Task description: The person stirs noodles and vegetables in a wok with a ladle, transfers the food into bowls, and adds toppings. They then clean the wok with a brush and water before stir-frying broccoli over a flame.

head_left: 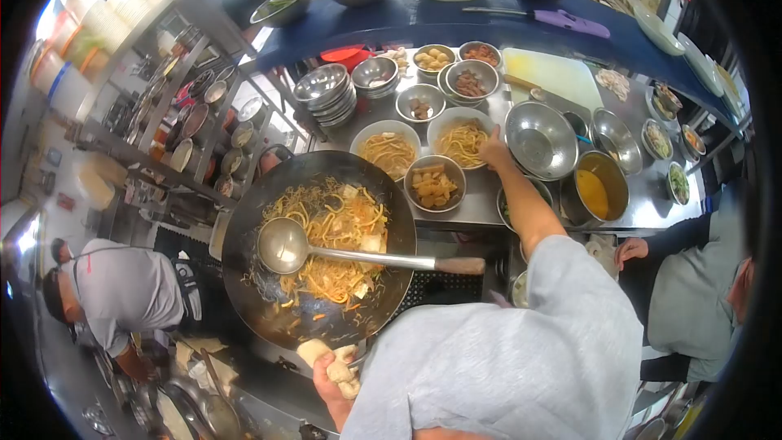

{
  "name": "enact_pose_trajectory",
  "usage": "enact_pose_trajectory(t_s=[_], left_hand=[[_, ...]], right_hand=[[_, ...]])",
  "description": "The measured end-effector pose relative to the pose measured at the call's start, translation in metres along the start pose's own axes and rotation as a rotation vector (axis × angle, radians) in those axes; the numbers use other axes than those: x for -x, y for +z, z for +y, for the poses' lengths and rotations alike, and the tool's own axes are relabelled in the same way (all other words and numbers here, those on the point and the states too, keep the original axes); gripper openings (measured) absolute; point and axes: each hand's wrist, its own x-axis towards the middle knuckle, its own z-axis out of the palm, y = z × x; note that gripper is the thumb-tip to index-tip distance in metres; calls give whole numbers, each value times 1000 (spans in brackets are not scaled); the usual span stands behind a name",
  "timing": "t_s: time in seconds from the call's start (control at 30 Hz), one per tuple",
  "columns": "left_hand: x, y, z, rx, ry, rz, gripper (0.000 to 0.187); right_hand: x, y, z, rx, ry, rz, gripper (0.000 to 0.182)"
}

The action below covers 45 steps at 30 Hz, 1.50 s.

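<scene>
My left hand (pixel 328 383) is closed round a bunched pale cloth (pixel 340 371) at the near edge of a big wok (pixel 244 293). Noodles with vegetables and pale chunks (pixel 346 224) lie in the wok, and a steel ladle (pixel 283 244) rests over them, its wooden handle pointing right. My right hand (pixel 491 151) is at the right rim of a white bowl of noodles (pixel 461 140), its fingers partly hidden. Left of that bowl is another white bowl of noodles (pixel 388 152). A steel bowl of yellowish pieces (pixel 434 184) sits just in front.
Steel bowls (pixel 541 140) and a pot of yellow liquid (pixel 601 187) stand right of my right hand. Behind are a cutting board (pixel 552 77) and a blue shelf (pixel 440 18). One person (pixel 138 285) bends at the left; another (pixel 692 301) stands at the right.
</scene>
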Motion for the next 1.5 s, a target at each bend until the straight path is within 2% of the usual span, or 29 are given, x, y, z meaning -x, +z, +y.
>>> enact_pose_trajectory(t_s=[0.17, 0.33, 0.37, 0.47, 0.5, 0.53, 0.57, 0.6, 0.63, 0.7, 0.73, 0.77, 0.8, 0.83, 0.87, 0.9, 0.97, 1.03, 1.1, 1.17, 1.23, 1.3, 1.37, 1.43, 1.5], left_hand=[[-2, -20, -5, 14, 9, 100, 48], [4, -25, 8, -13, 16, 129, 38], [5, -25, 10, -14, 35, 140, 37], [-1, -36, 15, -96, 14, 208, 34], [-2, -37, 16, -111, 23, 208, 34], [-3, -37, 17, -125, 33, 210, 34], [-4, -37, 19, -139, 44, 214, 34], [-10, -40, 20, -184, 0, 220, 32], [-24, -54, 16, -221, -33, 229, 30], [-19, -50, 23, -303, -48, 285, 26], [-20, -48, 22, -298, 4, 305, 28], [-17, -43, 31, -270, 17, 229, 33], [-20, -49, 30, -253, 24, 221, 36], [-18, -47, 34, -211, 23, 142, 43], [-20, -48, 35, -203, 60, 134, 45], [-23, -53, 33, -200, 95, 116, 47], [-25, -59, 35, -195, 81, 82, 49], [-25, -64, 40, -203, 81, 58, 50], [-22, -64, 43, -208, 97, 53, 50], [-24, -66, 45, -218, 123, 30, 48], [-26, -65, 48, -222, 134, 25, 47], [-33, -69, 53, -226, 93, 50, 47], [-40, -73, 55, -223, 63, 55, 46], [-40, -79, 56, -220, 45, 48, 46], [-40, -79, 53, -183, 120, 72, 46]], right_hand=[[1, -17, -38, 62, -43, -47, 65], [27, -79, -141, 252, -116, -253, 64], [54, -111, -177, 239, -32, -374, 66], [93, -126, -187, 578, -201, -712, 66], [146, -131, -190, 513, -232, -913, 65], [202, -129, -191, 525, -304, -1025, 65], [220, -94, -159, 423, -205, -1360, 63], [257, -72, -126, 353, -312, -1356, 57], [306, -65, -122, -3, 26, -1430, 43], [334, -26, -84, -685, 527, -1604, 34], [346, -33, -94, -812, 571, -1563, 23], [349, -44, -110, -838, 537, -1565, 20], [352, -50, -115, -624, 318, -1464, 21], [370, -74, -148, 61, -53, -1183, 25], [367, -64, -119, 174, -660, -841, 33], [361, -64, -95, 66, -555, -818, 39], [357, -80, -112, 5, -142, -1047, 44], [343, -57, -87, 64, -522, -748, 42], [360, -66, -146, 213, -195, -827, 36], [362, -43, -150, 285, -221, -802, 34], [373, -25, -116, 263, -475, -827, 33], [395, -40, -106, 317, -558, -982, 36], [401, -71, -105, 290, -513, -1081, 39], [396, -85, -98, 213, -532, -925, 39], [388, -84, -111, 323, -420, -790, 35]])
